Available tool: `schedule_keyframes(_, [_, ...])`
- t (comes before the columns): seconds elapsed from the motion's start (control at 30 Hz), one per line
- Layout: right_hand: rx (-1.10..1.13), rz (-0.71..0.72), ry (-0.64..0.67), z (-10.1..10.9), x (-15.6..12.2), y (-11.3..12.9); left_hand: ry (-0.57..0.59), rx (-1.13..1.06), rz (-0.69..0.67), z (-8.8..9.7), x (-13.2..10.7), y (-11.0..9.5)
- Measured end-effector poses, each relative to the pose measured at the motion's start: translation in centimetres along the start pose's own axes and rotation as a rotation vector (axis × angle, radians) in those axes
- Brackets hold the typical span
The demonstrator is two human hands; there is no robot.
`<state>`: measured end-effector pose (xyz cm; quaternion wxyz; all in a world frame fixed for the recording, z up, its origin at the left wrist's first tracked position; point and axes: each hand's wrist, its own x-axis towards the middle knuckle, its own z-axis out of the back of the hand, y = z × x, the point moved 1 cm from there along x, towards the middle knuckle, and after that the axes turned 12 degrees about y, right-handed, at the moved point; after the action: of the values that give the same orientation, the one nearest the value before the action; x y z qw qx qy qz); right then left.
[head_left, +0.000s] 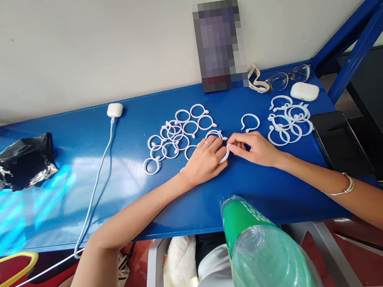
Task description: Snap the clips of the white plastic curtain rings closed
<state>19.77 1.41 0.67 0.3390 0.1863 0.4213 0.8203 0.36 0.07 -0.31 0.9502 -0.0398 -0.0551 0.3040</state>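
Observation:
Near the middle of the blue table point(139, 207), my left hand point(206, 159) grips a white plastic curtain ring point(226, 155), partly hidden by the fingers. My right hand point(256, 146) pinches the far side of the same ring, thumb and forefinger together. Closed rings with small eyelets lie in a loose group point(190, 128) beyond and left of my left hand. One ring with a gap point(250, 121) lies just beyond my right hand. More rings overlap in a pile point(290, 120) to the right.
A green-labelled plastic bottle point(263, 247) stands at the front edge, close below my hands. A phone point(341, 141), earbud case point(304, 92), glasses point(289, 77) and watch point(257, 79) lie right. A charger point(114, 110) with cable and a black plastic bag point(19, 163) lie left.

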Motion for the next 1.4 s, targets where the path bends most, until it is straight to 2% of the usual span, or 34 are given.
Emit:
schedule_keyframes(0.17, [-0.002,0.001,-0.006,-0.06,0.08,0.01,-0.045,0.015,-0.010,0.08,0.00,-0.02])
schedule_keyframes(0.5, [0.007,-0.010,0.004,0.05,0.10,0.05,-0.014,0.017,-0.009,0.06,-0.02,0.00])
schedule_keyframes(1.07, [0.004,-0.023,0.017,0.07,0.11,0.03,-0.034,0.015,-0.014,0.01,0.03,0.01])
schedule_keyframes(1.4, [0.000,-0.018,0.020,0.07,0.15,0.01,0.004,0.011,-0.009,-0.08,0.03,0.08])
